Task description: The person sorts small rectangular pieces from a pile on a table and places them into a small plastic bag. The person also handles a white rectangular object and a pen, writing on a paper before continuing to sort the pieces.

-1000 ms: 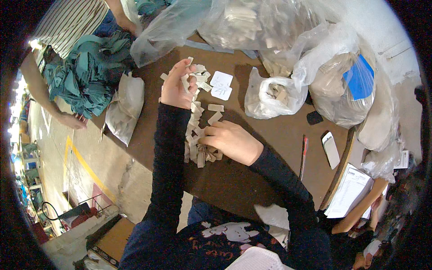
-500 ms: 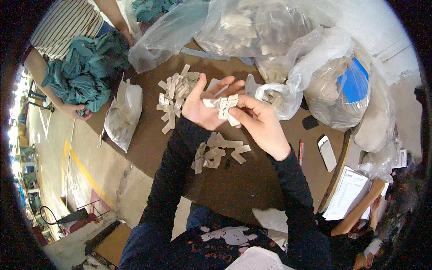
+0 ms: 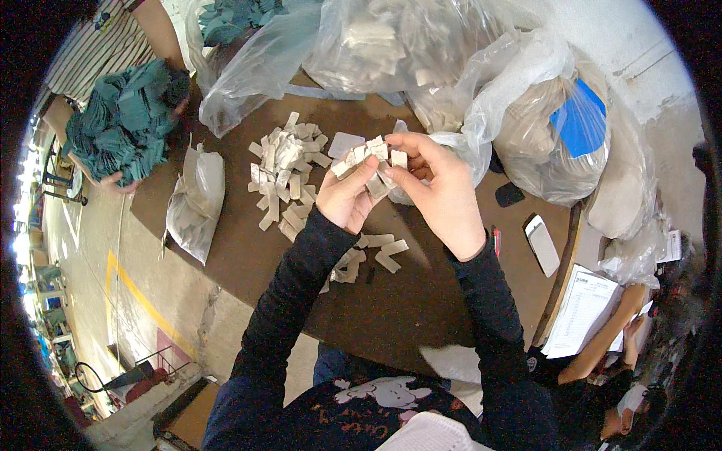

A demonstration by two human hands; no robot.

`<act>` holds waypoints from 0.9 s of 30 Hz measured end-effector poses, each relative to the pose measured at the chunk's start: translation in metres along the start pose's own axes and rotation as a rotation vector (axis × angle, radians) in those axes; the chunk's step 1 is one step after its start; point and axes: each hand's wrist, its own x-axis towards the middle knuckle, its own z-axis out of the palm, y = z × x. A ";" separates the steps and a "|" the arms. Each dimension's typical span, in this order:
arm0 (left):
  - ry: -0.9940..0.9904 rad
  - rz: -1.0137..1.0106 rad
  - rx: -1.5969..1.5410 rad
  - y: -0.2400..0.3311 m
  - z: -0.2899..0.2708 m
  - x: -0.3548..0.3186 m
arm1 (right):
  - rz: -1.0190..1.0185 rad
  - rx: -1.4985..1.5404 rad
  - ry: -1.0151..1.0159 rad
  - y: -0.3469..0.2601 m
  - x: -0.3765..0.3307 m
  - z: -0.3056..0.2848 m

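Note:
My left hand (image 3: 347, 197) is closed around a small fanned bunch of off-white rectangular strips (image 3: 359, 155), its thumb pressed on top. Close against it, my right hand (image 3: 445, 192) pinches a similar pale strip (image 3: 398, 158) between thumb and fingers at the bunch's right end. Whether the strips are cloth or card I cannot tell. Beyond my left wrist lies a loose pile of the same strips (image 3: 286, 161) on the brown table (image 3: 406, 301). A smaller group of strips (image 3: 387, 252) lies nearer me, partly hidden by my left forearm.
Clear plastic bags (image 3: 391, 45) of pale pieces line the far side. A small filled bag (image 3: 197, 199) sits at the left edge. On the right are a phone (image 3: 541, 246), a red pen (image 3: 496, 242) and paper sheets (image 3: 580, 312). Another person at far left holds dark green cloth pieces (image 3: 120, 124).
My left hand has turned from an open palm to a closed grip on the bunch. Both hands are now together, with strips spread between them. The person at left has shifted the green bundle slightly.

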 end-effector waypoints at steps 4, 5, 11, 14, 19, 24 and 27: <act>0.058 -0.049 -0.018 0.001 -0.003 0.001 | 0.044 -0.010 -0.026 0.000 -0.001 -0.001; 0.072 -0.080 -0.046 0.002 -0.004 0.001 | 0.052 -0.003 -0.037 -0.001 -0.001 -0.002; 0.060 -0.054 0.065 0.005 -0.006 0.004 | 0.070 -0.077 0.069 -0.004 0.006 -0.043; 0.072 -0.031 0.196 0.002 -0.002 0.004 | 0.156 -0.034 0.122 0.005 0.011 -0.064; 0.036 -0.065 0.266 -0.001 -0.003 0.004 | 0.243 -0.154 -0.011 0.011 0.010 -0.081; -0.018 -0.070 0.324 -0.009 -0.004 0.008 | -0.048 -0.264 0.037 0.020 0.007 -0.074; -0.068 -0.057 0.355 -0.010 -0.008 0.005 | 0.010 -0.056 -0.124 0.006 0.004 -0.047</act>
